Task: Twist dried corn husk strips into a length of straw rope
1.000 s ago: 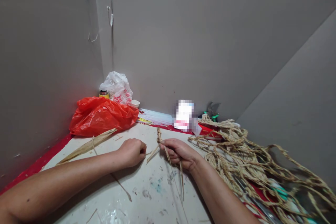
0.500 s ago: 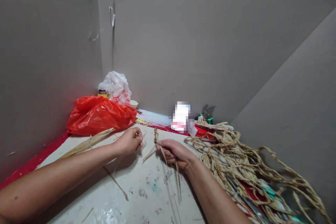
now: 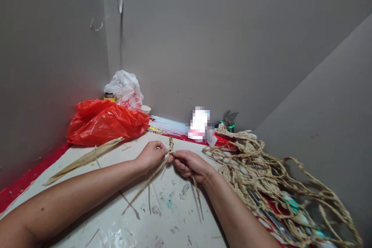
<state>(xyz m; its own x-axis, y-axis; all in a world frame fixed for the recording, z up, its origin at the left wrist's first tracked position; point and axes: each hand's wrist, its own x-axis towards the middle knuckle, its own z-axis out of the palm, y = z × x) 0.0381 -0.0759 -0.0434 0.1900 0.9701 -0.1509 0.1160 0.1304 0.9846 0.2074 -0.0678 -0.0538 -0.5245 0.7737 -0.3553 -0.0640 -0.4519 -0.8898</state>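
A short, knotted straw braid (image 3: 171, 144) stands up between my hands, above the white tabletop (image 3: 162, 217). My right hand (image 3: 193, 166) is closed, thumb and finger pinching the braid's lower end. From the left, my left hand (image 3: 152, 156) meets it, fingertips closed on a straw strand at the braid's base. Long loose straw strands (image 3: 147, 184) trail down toward the lower left. Another strand end (image 3: 198, 197) hangs out below my right palm. The exact crossing of the strands is hidden by my fingertips.
A dry leaf bundle (image 3: 84, 159) lies beyond my left forearm. Behind it sit a red plastic bag (image 3: 107, 122) and a white bag (image 3: 124, 89). Coiled straw rope (image 3: 255, 166) heaps along the right side. Pruning shears (image 3: 229, 120) rest by the grey wall (image 3: 180, 46).
My left hand has moved right to the braid and now pinches a strand there. Loose strands have swung to the lower left. The view has tilted slightly down.
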